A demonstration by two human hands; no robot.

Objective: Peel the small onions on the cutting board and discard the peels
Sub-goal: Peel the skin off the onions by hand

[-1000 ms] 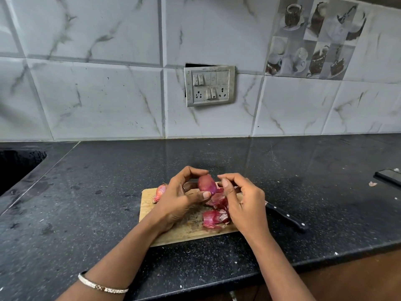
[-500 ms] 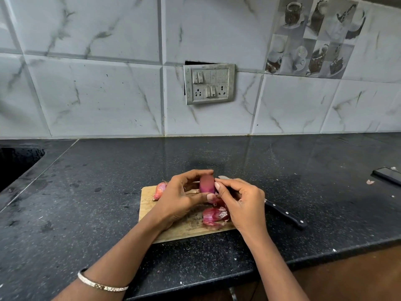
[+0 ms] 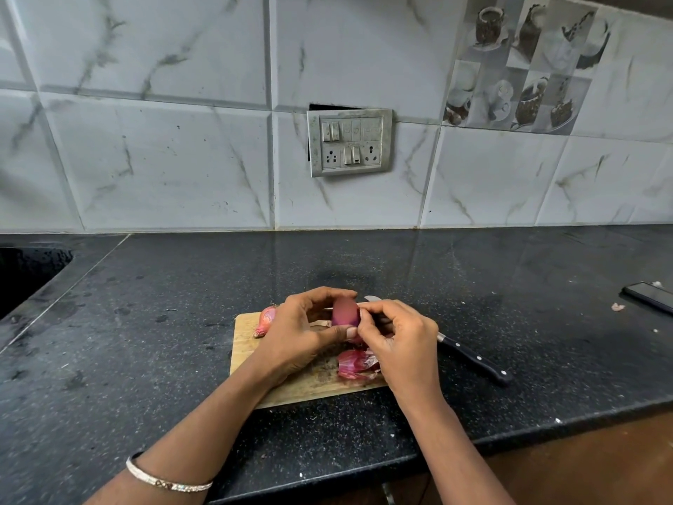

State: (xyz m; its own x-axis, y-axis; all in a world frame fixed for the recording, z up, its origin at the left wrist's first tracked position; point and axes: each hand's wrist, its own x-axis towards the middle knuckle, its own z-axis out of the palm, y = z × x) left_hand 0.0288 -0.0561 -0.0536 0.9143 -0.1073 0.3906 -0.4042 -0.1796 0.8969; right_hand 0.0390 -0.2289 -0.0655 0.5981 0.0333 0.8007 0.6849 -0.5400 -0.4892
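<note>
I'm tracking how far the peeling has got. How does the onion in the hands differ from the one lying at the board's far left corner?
The held onion looks smooth and evenly purple; the lying onion wears pale, streaky pink skin. The held onion is up off the cutting board, gripped by the left hand and pinched by the right hand; the lying onion rests untouched on it. Both are small and reddish.

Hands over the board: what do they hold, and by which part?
Left hand grips a small onion top and bottom; right hand pinches its right side.
</note>
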